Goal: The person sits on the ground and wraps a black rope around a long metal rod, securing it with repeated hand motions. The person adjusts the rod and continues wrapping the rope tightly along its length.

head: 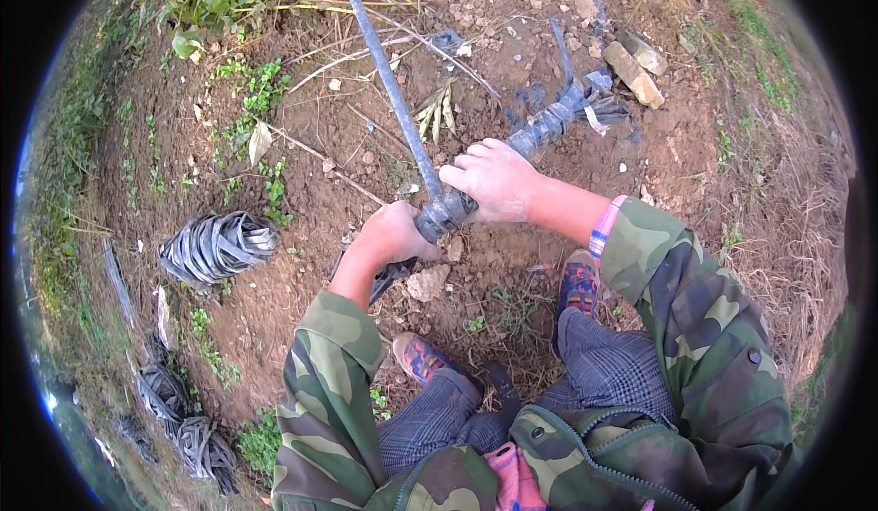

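Observation:
Both hands grip a thick dark roll of what looks like plastic tubing or sheet (pixel 538 132), lying slantwise above the soil in front of my feet. My left hand (pixel 394 235) holds its lower left end. My right hand (pixel 495 180) is wrapped over it a little farther up, thumb towards the left hand. A long narrow grey strip or tube (pixel 391 85) runs from the roll between my hands up to the top edge. At the roll's far end are loose dark plastic tails and a short upright strip (pixel 562 51). Dark material also hangs beneath my left hand.
A wound bundle of grey plastic strip (pixel 218 247) lies at the left, with more tangled bundles (pixel 199 442) at the lower left. Stone blocks (pixel 634 75) rest at the upper right. Dry stalks (pixel 329 164), weeds (pixel 257 89) and clods cover the brown soil. My shoes (pixel 429 359) stand below.

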